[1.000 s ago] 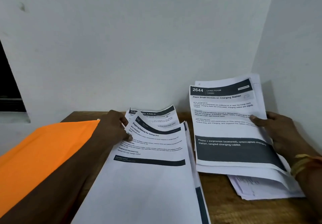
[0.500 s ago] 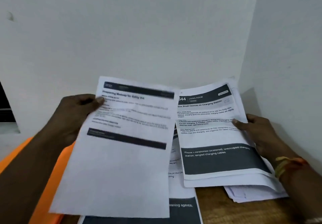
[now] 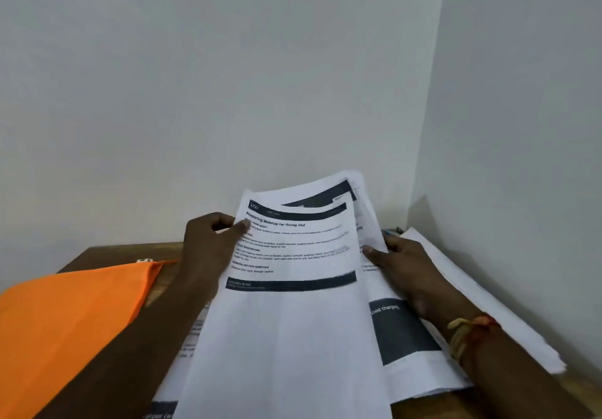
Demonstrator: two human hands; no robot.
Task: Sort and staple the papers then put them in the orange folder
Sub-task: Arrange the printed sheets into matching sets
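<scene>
Within 1 second you had lifted the white printed sheet headed "Preparing Makeup for Going Out" [image 3: 293, 321] off the pile at the near edge of the brown wooden worktop [image 3: 107, 254] and swung it right. It then lay over the sheaf of white sheets with dark grey bands [image 3: 404, 330] raised in your right hand [image 3: 407, 272].

Your left hand [image 3: 208, 249] pinched that 1 sheet at its upper left edge, thumb on the printed face and fingers curled behind. Your right hand clasped the sheaf at its right edge, thumb on top and fingers hidden underneath.

By my reading the sheet was joining that set, so you were mid-sort. Nothing looked stapled, and I could not see a stapler.

The flat matt orange folder [image 3: 65, 321] lay along the worktop's left edge, just beside your left forearm, with no papers showing in it.

The paper was thin and limp, bowing where unsupported, and the sheaf's top edges fanned unevenly. They would need squaring before stapling. More loose white sheets [image 3: 488, 304] sloped along the right edge against the wall.
</scene>
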